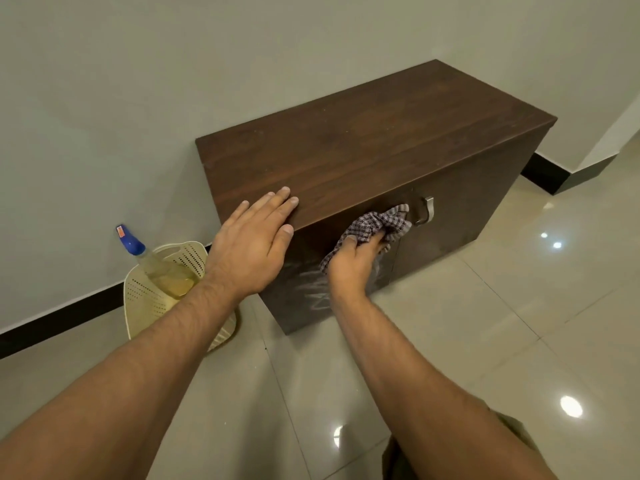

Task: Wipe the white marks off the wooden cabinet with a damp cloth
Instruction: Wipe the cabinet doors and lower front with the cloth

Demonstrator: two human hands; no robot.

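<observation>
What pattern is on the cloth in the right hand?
A small checked pattern, dark purplish-brown and white, on the cloth; head view shows it.

Head view, looking down, seemingly close-range.

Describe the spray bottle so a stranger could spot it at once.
Start at the dark wooden cabinet against the wall. On the floor at its left end sits a cream perforated basket. The spray bottle leans in it: clear, holding yellowish liquid, the only thing with a blue nozzle.
</observation>
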